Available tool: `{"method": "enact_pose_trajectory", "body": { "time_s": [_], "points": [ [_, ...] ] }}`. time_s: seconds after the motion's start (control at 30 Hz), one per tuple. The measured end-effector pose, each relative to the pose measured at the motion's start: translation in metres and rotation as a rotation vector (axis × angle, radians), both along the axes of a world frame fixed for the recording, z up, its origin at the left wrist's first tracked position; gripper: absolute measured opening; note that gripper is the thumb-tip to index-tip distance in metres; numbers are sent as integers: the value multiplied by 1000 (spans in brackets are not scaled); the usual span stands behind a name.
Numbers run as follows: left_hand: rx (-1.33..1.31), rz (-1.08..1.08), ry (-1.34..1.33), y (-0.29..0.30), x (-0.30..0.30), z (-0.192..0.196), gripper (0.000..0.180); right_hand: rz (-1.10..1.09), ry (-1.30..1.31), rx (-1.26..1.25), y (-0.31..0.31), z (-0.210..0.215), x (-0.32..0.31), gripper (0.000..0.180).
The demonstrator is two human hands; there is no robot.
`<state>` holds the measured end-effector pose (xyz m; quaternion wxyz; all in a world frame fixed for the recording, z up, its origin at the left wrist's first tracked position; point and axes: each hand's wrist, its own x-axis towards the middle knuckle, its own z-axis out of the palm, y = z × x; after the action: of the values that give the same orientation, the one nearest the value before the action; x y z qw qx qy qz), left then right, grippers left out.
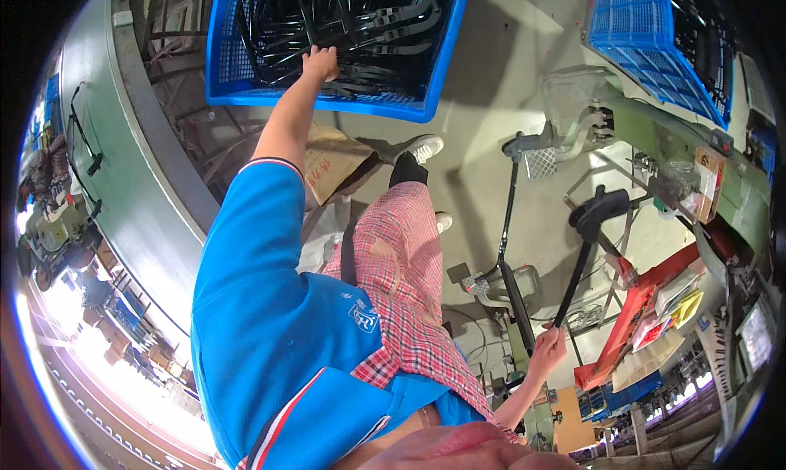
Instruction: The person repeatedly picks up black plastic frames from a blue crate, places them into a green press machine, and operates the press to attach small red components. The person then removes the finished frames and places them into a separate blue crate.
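Observation:
My left arm stretches forward to a blue plastic crate [327,104] filled with a tangle of black metal frames [393,28]. Inside its near edge, my left hand [322,63] is closed around a thin black bar of one frame; its fingertips are partly hidden. On the other side of my body, my right hand [548,349] grips a black tubular metal frame [574,283]. That frame stands up away from the hand, with a thick dark bracket at its upper end. Another black bar with a bracket rises just left of it; whether both belong to one frame I cannot tell.
A long grey-green table [115,159] runs along the left, with a bent black frame [79,134] lying on it. Green machines [655,134] stand at right, beside a red holder [634,310] with papers. A second blue crate [634,44] is at far right. A brown sack [332,165] lies near my feet.

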<state>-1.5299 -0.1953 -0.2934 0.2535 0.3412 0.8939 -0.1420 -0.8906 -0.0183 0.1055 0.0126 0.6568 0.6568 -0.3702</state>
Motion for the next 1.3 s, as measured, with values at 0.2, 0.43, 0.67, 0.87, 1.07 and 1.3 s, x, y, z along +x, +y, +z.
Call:
{"method": "enact_pose_trajectory", "body": {
  "time_s": [0.2,0.43,0.67,0.87,1.07,1.3],
  "points": [
    [395,-248,166,0,0,91,25,-3,198,-147,10,-1,-32,28],
    [923,-92,38,47,26,356,17,146,97,-90,40,12,-47,21],
    [781,-429,-414,146,165,416,28,268,218,177,53,44,-37,15],
    [507,-964,-373,248,253,388,33,245,405,305,102,45,-75,17],
    [374,-868,-498,347,319,402,28,292,316,352,194,15,-34,24],
    [552,-917,-455,442,360,432,27,321,192,436,280,20,5,73]
  ]
}}
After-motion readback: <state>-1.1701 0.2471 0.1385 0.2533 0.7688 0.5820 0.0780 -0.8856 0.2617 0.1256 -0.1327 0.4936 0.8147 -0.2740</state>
